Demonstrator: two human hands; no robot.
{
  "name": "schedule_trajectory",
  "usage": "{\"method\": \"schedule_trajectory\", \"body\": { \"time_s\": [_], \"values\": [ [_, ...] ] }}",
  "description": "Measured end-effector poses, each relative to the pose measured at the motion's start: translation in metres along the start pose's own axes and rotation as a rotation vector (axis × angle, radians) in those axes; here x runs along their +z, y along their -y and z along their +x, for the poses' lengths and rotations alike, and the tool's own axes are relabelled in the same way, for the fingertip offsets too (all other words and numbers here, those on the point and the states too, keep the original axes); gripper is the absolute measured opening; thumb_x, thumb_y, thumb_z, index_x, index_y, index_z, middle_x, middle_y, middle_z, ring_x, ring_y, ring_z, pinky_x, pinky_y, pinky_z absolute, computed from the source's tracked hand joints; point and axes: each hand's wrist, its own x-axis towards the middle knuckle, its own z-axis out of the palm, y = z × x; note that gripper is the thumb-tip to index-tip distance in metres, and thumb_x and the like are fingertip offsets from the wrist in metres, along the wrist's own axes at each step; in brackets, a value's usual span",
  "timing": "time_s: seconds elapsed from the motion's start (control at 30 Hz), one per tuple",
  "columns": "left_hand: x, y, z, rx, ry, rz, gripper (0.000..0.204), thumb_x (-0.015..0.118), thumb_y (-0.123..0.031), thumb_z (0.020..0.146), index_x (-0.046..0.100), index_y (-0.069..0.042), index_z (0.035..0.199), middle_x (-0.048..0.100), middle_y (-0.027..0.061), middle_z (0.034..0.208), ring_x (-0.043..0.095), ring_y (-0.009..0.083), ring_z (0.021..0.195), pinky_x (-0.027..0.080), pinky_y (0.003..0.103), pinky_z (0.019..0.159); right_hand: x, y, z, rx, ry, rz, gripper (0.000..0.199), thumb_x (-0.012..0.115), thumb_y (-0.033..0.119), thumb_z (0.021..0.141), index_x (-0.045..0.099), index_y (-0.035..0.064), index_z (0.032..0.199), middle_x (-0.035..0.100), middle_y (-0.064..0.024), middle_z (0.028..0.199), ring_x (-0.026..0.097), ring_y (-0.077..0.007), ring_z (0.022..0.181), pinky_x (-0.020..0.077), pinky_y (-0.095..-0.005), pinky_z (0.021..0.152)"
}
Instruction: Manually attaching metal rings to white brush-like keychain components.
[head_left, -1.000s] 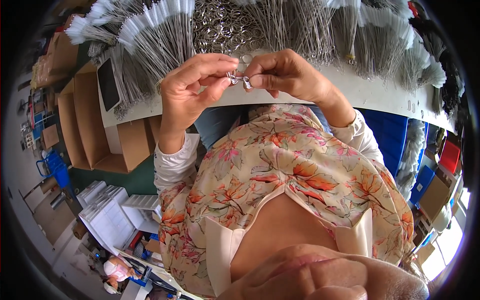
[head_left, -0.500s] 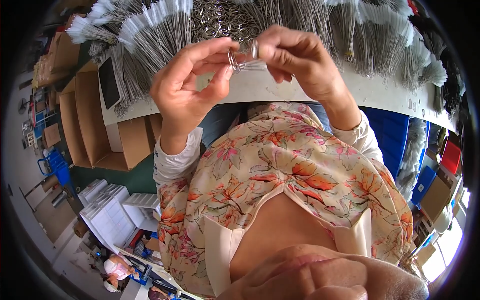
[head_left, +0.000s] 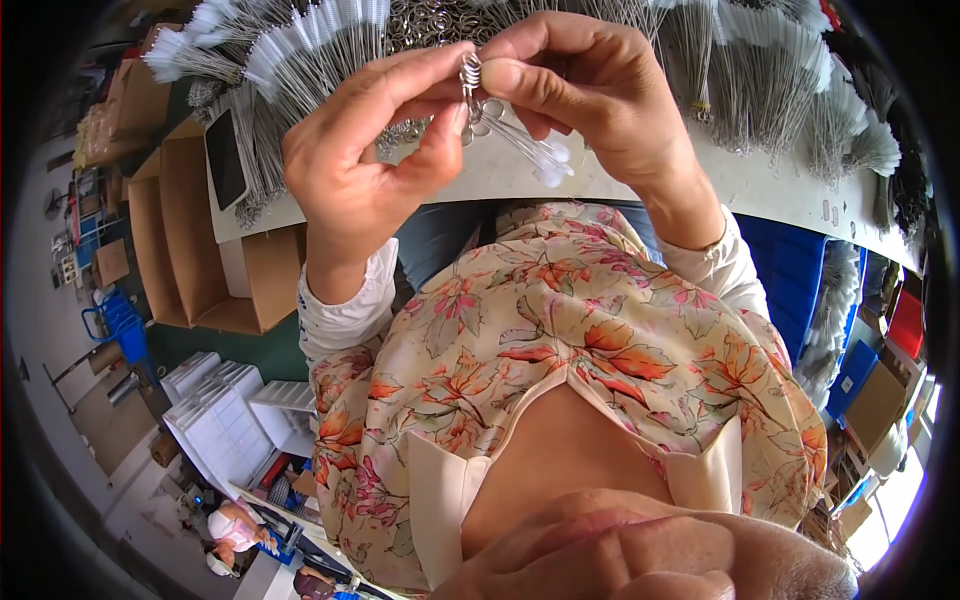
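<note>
Over the near part of the table, my left hand (head_left: pixel 365 145) pinches a shiny metal split ring (head_left: pixel 469 82) between thumb and fingertips. My right hand (head_left: pixel 595 95) has its thumb and forefinger closed at the ring's upper right side. Several thin wire brushes (head_left: pixel 525 148) hang from the ring by their looped ends, with whitish tips pointing down and right. Exactly how their loops sit on the ring is partly hidden by the fingers. Beyond my hands lies a heap of metal rings (head_left: pixel 425 22).
Bundles of wire brushes with white bristles (head_left: pixel 318 45) lie left, and more brush bundles (head_left: pixel 765 90) right, on the pale table (head_left: pixel 640 185). A dark phone (head_left: pixel 226 158) lies at the left edge. Open cardboard boxes (head_left: pixel 190 235) stand left below. A person (head_left: pixel 235 528) is farther off.
Both hands have risen slightly, away from my body. The ring has turned more edge-on, and the brushes now hang lower and clearer below it.
</note>
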Motion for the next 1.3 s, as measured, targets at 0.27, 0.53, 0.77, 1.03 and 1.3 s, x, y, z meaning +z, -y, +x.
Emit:
{"method": "schedule_trajectory", "body": {
  "time_s": [0.27,0.53,0.77,1.03,1.3],
  "values": [
    [-0.004,-0.017,0.022,-0.176,0.176,-0.014,0.024,0.058,0.006,0.080,0.062,0.006,0.103,0.066,0.0110,0.090,0.063,0.0137,0.081,0.048,0.021,0.070,-0.007,0.003,-0.002,-0.071,0.037,-0.311,0.012,0.065,0.008,0.083,0.064,0.0003,0.092,0.063,-0.0029,0.076,0.053,-0.0056,0.061,0.0431,-0.0187,0.052],
    [-0.018,0.001,0.016,-0.316,0.342,0.039,0.015,0.058,-0.011,0.088,0.062,0.001,0.097,0.057,0.0024,0.088,0.049,0.0058,0.070,0.041,0.020,0.059,-0.006,-0.002,-0.006,-0.143,-0.007,-0.295,0.012,0.064,0.012,0.085,0.064,0.0006,0.089,0.057,0.0007,0.067,0.048,-0.0047,0.055,0.0368,-0.0175,0.048],
    [-0.015,-0.025,0.002,-0.632,0.154,-0.312,0.017,0.055,-0.012,0.090,0.058,0.002,0.100,0.055,0.0012,0.078,0.042,0.0048,0.056,0.038,0.021,0.051,-0.005,-0.009,-0.001,-0.065,0.065,-0.299,0.012,0.064,0.012,0.084,0.064,0.0010,0.091,0.057,0.0008,0.067,0.049,-0.0045,0.055,0.0357,-0.0175,0.047],
    [-0.044,-0.030,-0.036,-0.848,0.075,-0.523,0.018,0.050,-0.018,0.093,0.053,-0.001,0.091,0.048,-0.0010,0.066,0.034,0.0022,0.048,0.033,0.017,0.044,0.012,-0.025,-0.001,0.037,0.242,-0.144,0.013,0.065,0.010,0.083,0.065,-0.0006,0.090,0.060,-0.0009,0.072,0.051,-0.0059,0.057,0.0416,-0.0190,0.051],
    [-0.062,-0.056,-0.048,-0.057,0.197,0.495,0.016,0.054,-0.016,0.090,0.060,-0.003,0.096,0.062,0.0061,0.096,0.058,0.0140,0.081,0.046,0.024,0.075,0.042,-0.028,-0.004,0.032,0.346,-0.134,0.012,0.064,0.009,0.084,0.065,-0.0020,0.090,0.060,-0.0019,0.072,0.052,-0.0068,0.057,0.0425,-0.0196,0.052]
  ]
}}
